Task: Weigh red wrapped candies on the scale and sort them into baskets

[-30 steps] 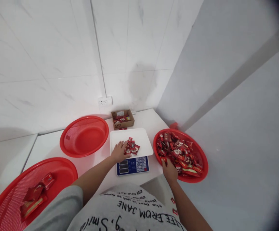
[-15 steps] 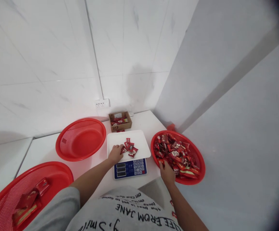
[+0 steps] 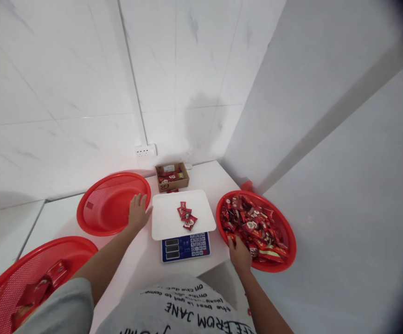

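Note:
A blue electronic scale [image 3: 186,246] with a white weighing tray [image 3: 168,220] stands on the white counter. A few red candy packets [image 3: 186,217] lie on the tray. My left hand [image 3: 137,212] is open, fingers spread, over the near right rim of the empty red basket [image 3: 107,208], just left of the tray. My right hand [image 3: 239,253] rests at the near left rim of the red basket full of candy packets [image 3: 284,229]; its fingers curl at the rim and I cannot make out what they hold.
A small cardboard box [image 3: 171,176] with red packets sits behind the scale by the wall. A third red basket [image 3: 30,278] with a few red packs is at the near left. A wall socket [image 3: 144,150] is above the counter. White walls close in the right side.
My left hand has left the candy on the weighing tray and moved left to the empty red basket's rim, opening. My right hand stayed at the full basket.

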Demonstrator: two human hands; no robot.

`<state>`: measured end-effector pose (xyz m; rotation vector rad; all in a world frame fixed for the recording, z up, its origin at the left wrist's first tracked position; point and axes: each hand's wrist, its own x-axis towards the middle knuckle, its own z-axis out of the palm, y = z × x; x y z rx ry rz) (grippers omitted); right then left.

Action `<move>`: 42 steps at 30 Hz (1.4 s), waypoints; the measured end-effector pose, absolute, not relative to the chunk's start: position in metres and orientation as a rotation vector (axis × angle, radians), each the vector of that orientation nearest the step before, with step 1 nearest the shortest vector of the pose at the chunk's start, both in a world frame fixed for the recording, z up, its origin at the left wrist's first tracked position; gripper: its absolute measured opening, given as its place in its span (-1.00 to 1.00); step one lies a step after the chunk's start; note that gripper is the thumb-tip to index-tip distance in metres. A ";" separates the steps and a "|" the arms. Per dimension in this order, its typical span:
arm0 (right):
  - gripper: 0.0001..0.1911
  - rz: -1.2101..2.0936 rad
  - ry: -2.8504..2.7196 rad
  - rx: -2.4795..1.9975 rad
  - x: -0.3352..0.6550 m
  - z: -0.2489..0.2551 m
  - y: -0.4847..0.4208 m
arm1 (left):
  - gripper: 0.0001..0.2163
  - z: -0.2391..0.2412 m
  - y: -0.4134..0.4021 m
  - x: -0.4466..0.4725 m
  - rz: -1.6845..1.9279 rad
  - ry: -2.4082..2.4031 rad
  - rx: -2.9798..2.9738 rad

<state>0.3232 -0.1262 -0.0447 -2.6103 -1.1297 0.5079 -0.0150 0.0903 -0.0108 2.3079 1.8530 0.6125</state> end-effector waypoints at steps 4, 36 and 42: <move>-0.58 0.526 -1.126 -2.612 0.323 -0.044 -0.125 | -0.48 -0.033 0.074 0.043 0.473 1.438 2.439; -0.60 0.598 -1.016 -2.525 0.328 -0.046 -0.124 | -0.78 -0.001 0.087 0.026 0.594 1.640 2.299; -0.55 0.572 -0.853 -2.169 0.320 -0.032 -0.106 | -0.70 -0.009 0.095 -0.070 0.568 1.986 1.925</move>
